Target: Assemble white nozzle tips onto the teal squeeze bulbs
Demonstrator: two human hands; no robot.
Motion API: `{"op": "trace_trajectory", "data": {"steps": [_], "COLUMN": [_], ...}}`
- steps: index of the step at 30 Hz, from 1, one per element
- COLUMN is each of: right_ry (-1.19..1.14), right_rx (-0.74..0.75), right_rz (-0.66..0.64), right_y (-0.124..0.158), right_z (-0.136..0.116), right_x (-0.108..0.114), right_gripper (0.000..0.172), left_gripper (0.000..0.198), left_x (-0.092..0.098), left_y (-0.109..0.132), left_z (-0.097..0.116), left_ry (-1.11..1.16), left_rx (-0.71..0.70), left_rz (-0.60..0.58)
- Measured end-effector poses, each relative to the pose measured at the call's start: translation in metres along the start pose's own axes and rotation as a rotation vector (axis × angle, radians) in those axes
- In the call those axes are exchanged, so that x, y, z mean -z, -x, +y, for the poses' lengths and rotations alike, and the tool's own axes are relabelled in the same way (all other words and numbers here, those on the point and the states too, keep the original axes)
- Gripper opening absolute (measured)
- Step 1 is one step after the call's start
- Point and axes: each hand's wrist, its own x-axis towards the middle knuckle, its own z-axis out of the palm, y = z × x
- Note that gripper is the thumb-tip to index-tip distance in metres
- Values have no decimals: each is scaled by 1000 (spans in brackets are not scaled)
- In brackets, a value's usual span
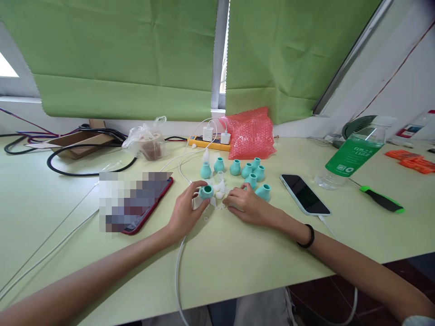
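My left hand (186, 209) rests on the pale green table (238, 253) with its fingers closed round a teal rubber bulb (205, 192), open end facing me. My right hand (245, 204) lies beside it, fingers curled down onto small clear white plastic pieces (219, 189) between the hands. What its fingertips pinch is too small to name. Behind the hands stand several more teal bulbs (247, 171), one of them (205, 168) fitted with a white tip.
A red-cased phone (149, 204) lies left of my hands, a light-cased phone (304, 194) on a cable to the right. Further off are a pink bubble-wrap bag (251, 136), a yellow power strip (209, 143), a green-labelled bottle (353, 154), a green-handled screwdriver (382, 199) and black cables (68, 158).
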Motion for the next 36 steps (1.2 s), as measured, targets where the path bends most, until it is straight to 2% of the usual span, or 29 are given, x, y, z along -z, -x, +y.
{"op": "trace_trajectory", "data": {"steps": [5, 11, 15, 18, 23, 27, 30, 33, 36], "right_ry": [-52, 81, 83, 63, 64, 93, 110, 93, 76], "right_rx": [-14, 43, 37, 29, -1, -102, -124, -116, -116], "right_rz": [28, -66, -87, -73, 4, 94, 46, -14, -10], "right_y": [1, 1, 0, -1, -1, 0, 1, 1, 1], "right_z": [-5, -12, -13, -13, -10, -1, 5, 8, 10], "right_x": [3, 3, 1, -1, -1, 1, -1, -5, -7], "right_gripper": [29, 38, 37, 32, 24, 28, 35, 33, 30], "left_gripper": [24, 23, 21, 21, 26, 32, 31, 33, 40], "left_x": [1, 2, 2, 1, 1, 2, 2, 1, 0], "left_y": [0, -1, -2, -1, 0, -1, -2, -2, -1], "left_z": [1, 0, 1, 3, 2, -1, -4, -5, -6], "left_ry": [-8, 108, 97, 81, -39, -184, -297, -341, -352], "left_rx": [-2, 67, 40, 27, 15, 28, 32, 2, -20], "left_rz": [-13, 78, -7, -19, -61, -101, -102, -140, -156]}}
